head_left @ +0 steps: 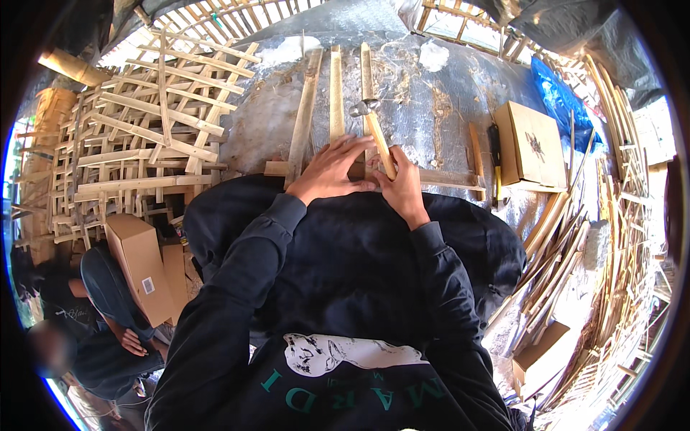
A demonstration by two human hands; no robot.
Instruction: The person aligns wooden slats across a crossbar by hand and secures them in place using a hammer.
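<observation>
My right hand (404, 185) is closed around the wooden handle of a hammer (381, 141). The hammer's metal head points away from me, over the right-hand one of three bamboo slats (366, 68). My left hand (325, 172) lies across the near part of the middle slat (336, 90), fingers stretched out and thumb apart. Left of it runs the third slat (305, 115). The near ends of the slats meet a crosswise wooden strip (449, 178) in front of my lap. Whether a nail is under my left fingers cannot be seen.
A stack of bamboo lattices (144, 129) stands at the left. On the right are a cardboard box (530, 147), a dark-handled tool (495, 154), a blue plastic sheet (557, 97) and loose bamboo strips (553, 258). Another person (108, 323) sits at lower left beside a tall carton (140, 266).
</observation>
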